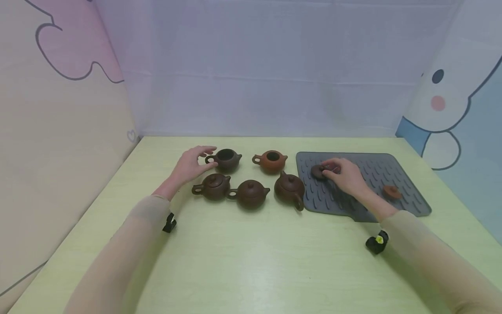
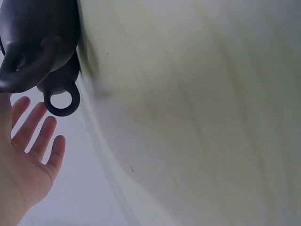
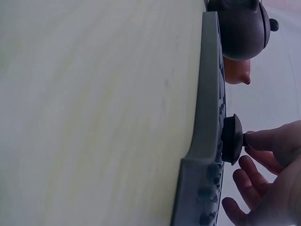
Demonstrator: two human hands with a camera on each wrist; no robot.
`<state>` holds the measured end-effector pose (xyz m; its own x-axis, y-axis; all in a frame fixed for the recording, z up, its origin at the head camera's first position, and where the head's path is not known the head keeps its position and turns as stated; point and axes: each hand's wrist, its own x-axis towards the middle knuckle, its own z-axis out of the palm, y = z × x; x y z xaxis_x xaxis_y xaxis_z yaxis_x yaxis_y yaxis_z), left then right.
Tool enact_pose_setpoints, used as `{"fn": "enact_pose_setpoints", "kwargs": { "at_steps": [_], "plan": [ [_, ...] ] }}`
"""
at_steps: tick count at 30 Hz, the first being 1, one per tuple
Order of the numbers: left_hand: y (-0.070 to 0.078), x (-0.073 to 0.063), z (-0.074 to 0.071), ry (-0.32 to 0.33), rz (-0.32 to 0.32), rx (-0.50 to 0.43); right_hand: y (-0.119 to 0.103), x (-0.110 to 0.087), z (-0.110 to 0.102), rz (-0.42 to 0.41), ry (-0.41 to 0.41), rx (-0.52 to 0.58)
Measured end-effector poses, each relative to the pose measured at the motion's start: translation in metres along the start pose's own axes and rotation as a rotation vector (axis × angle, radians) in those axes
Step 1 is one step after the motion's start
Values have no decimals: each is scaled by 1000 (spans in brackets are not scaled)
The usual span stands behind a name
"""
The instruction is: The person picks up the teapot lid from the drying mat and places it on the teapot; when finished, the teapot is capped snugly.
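Sleeves (image 1: 129,244) fill the bottom corners; your right hand (image 1: 347,176) pinches a dark lid (image 1: 316,172) at its top.
Lid's on or just over the mat (image 1: 372,160), right of centre; orange lid (image 1: 392,192) farther right. Your left hand (image 1: 189,165), left of centre, is loose-fingered beside the lidless black pot (image 1: 231,165); contact unclear. Step looks like lid handling, lifting or placing, can't tell; next likely calls for steady pinch or clean release accordingly.

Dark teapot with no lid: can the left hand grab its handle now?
Probably yes: the empty left hand is just beside the handle of the dark lidless teapot, with nothing seen between them.
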<state>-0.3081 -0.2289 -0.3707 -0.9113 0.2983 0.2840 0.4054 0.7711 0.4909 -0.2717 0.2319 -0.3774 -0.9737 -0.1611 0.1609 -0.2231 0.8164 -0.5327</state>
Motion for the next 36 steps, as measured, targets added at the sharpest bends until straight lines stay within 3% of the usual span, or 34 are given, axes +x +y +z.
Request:
{"fn": "enact_pose_setpoints", "kwargs": {
  "at_steps": [12,20,36],
  "plan": [
    [-3,8,2,-73,-77,-83,-4,5,1,32,0,3],
    [-7,14,3,-95,-81,-87,-4,7,1,46,7,10],
    [-7,12,4,-156,-162,-196,-20,19,-9,19,17,12]
  ]
}}
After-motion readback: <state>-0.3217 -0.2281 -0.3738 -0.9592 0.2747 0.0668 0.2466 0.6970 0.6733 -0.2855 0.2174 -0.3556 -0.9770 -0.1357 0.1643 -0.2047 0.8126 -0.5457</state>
